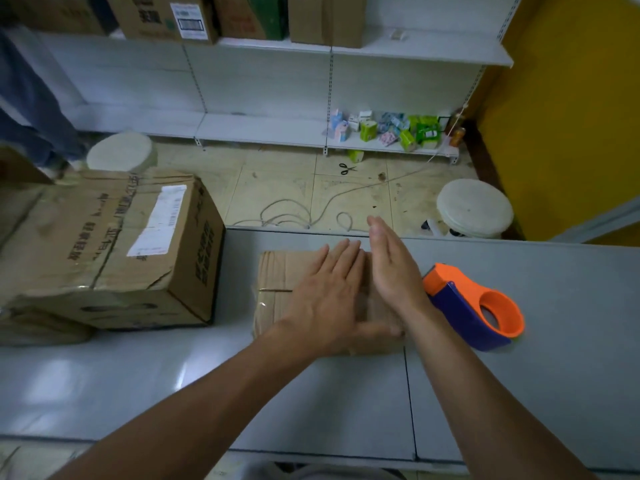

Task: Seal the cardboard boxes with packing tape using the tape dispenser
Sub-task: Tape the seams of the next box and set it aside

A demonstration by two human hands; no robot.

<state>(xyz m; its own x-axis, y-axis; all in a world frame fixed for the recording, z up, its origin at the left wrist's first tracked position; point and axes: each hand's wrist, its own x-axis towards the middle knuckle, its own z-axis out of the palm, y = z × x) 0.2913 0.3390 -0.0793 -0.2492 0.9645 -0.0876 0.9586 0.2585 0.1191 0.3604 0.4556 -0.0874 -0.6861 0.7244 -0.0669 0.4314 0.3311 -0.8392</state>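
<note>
Lying near the far edge of the tabletop (pixel 173 375), one small cardboard box (pixel 277 271) is pressed flat by the left hand (pixel 325 292), fingers straight. The right hand (pixel 391 265) is held edge-on, fingers straight, over its right side. One tape dispenser (pixel 478 313) is laid just right of it, one large box (pixel 114 244) to the left. Bare tabletop is left on the near side.

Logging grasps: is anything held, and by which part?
Nothing is held: the left hand lies flat on the small box, the right hand is open, the tape dispenser lies untouched.
</note>
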